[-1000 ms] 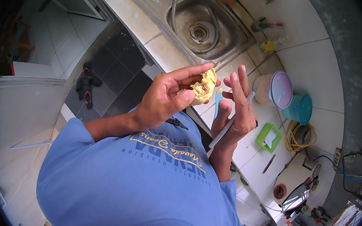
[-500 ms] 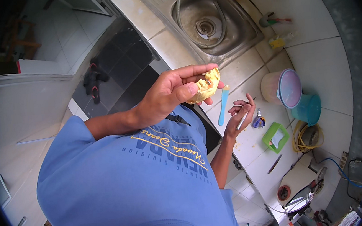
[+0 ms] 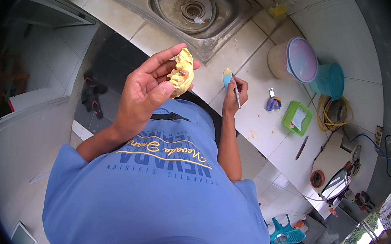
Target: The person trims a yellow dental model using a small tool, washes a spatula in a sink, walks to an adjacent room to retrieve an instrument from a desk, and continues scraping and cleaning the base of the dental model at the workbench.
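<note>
In my left hand (image 3: 142, 87) is a yellow plaster dental cast (image 3: 184, 71), held by its edges between thumb and fingers. A small silvery piece set in an orange-pink patch shows among its teeth. My right hand (image 3: 236, 94) is closed around a slim metal dental instrument (image 3: 237, 100), its fingers bunched near the instrument's upper part. Just beyond that hand, a light blue spatula (image 3: 227, 78) with a yellowish tip lies on the white tiled counter (image 3: 258, 137); the hand covers part of it. Whether the hand touches the spatula I cannot tell.
A steel sink (image 3: 236, 12) with a grey hose is at the far side. Along the wall stand a lidded tub (image 3: 279, 62) and a teal container (image 3: 330, 80). A green tray (image 3: 297, 118), a knife (image 3: 302, 148), a small purple-and-metal item (image 3: 273, 101) and yellow crumbs lie rightward.
The view has shifted. My right hand has moved from beside the small purple item to the spatula, its fingers closing in on the instrument. My left hand still holds the cast, now turned more upright.
</note>
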A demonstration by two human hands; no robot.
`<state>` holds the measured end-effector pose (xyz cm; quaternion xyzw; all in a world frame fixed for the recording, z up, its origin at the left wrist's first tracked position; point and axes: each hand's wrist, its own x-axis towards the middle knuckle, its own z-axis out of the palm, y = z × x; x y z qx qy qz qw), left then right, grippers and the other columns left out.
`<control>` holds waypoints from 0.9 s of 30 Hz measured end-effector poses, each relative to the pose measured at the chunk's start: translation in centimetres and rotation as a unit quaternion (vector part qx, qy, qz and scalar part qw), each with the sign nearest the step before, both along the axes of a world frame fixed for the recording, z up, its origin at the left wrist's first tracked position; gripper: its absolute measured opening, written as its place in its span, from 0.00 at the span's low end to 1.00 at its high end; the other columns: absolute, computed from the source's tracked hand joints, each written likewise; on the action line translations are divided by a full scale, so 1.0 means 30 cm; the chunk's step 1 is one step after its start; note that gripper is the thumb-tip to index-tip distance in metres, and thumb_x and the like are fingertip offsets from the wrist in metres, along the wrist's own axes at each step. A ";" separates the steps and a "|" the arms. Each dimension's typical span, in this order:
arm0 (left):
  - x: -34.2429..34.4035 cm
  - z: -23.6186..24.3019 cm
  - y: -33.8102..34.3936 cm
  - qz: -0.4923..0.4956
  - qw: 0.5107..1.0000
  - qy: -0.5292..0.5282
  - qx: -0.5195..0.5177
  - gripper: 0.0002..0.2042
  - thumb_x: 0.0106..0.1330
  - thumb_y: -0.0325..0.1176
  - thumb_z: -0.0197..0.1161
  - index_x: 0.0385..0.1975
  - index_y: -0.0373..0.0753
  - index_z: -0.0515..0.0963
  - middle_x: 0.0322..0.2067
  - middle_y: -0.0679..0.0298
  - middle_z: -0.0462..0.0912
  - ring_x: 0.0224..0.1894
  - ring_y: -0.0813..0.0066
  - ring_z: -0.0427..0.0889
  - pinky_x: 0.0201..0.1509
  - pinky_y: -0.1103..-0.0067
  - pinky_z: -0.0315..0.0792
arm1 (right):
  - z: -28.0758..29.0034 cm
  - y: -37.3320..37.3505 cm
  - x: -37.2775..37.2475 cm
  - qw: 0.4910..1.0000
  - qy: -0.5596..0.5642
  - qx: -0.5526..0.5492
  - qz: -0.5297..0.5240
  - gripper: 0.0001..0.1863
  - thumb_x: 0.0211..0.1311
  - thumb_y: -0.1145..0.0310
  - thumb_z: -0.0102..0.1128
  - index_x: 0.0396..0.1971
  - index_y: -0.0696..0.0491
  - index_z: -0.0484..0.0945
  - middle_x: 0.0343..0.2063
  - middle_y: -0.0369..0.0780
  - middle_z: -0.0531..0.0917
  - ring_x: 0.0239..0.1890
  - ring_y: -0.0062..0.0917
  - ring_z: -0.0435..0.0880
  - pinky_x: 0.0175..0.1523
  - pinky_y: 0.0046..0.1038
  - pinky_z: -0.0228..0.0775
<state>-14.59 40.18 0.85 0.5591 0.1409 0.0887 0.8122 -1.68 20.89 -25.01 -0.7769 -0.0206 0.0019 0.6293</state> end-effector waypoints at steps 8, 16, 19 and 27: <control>0.009 0.001 0.002 0.005 1.000 0.023 0.004 0.39 0.62 0.50 0.60 0.67 0.31 0.55 0.56 0.49 0.73 0.46 0.77 0.77 0.56 0.78 0.71 | -0.067 0.011 -0.003 0.999 0.041 0.019 -0.024 0.07 0.62 0.72 0.59 0.29 0.59 0.74 0.19 0.38 0.80 0.21 0.18 0.78 0.30 0.21 0.72; 0.026 0.001 0.002 0.018 0.999 0.030 0.015 0.40 0.62 0.51 0.60 0.68 0.32 0.55 0.56 0.49 0.73 0.45 0.77 0.77 0.55 0.80 0.70 | -0.111 0.007 0.003 0.998 0.002 -0.061 -0.017 0.08 0.63 0.71 0.59 0.28 0.59 0.74 0.19 0.38 0.80 0.22 0.18 0.80 0.29 0.20 0.72; 0.032 0.001 0.001 0.019 0.999 0.027 0.017 0.40 0.62 0.52 0.60 0.68 0.31 0.55 0.56 0.49 0.72 0.45 0.77 0.77 0.54 0.81 0.70 | -0.118 0.010 -0.001 0.996 -0.026 -0.084 -0.009 0.08 0.63 0.70 0.60 0.28 0.59 0.74 0.18 0.38 0.80 0.21 0.17 0.79 0.28 0.20 0.71; 0.041 0.006 -0.005 0.013 1.000 0.026 0.011 0.40 0.62 0.51 0.61 0.67 0.31 0.55 0.56 0.48 0.72 0.46 0.77 0.77 0.56 0.79 0.70 | -0.108 0.009 0.001 0.996 -0.018 -0.089 -0.016 0.08 0.59 0.69 0.62 0.28 0.58 0.76 0.20 0.40 0.82 0.22 0.23 0.81 0.31 0.25 0.72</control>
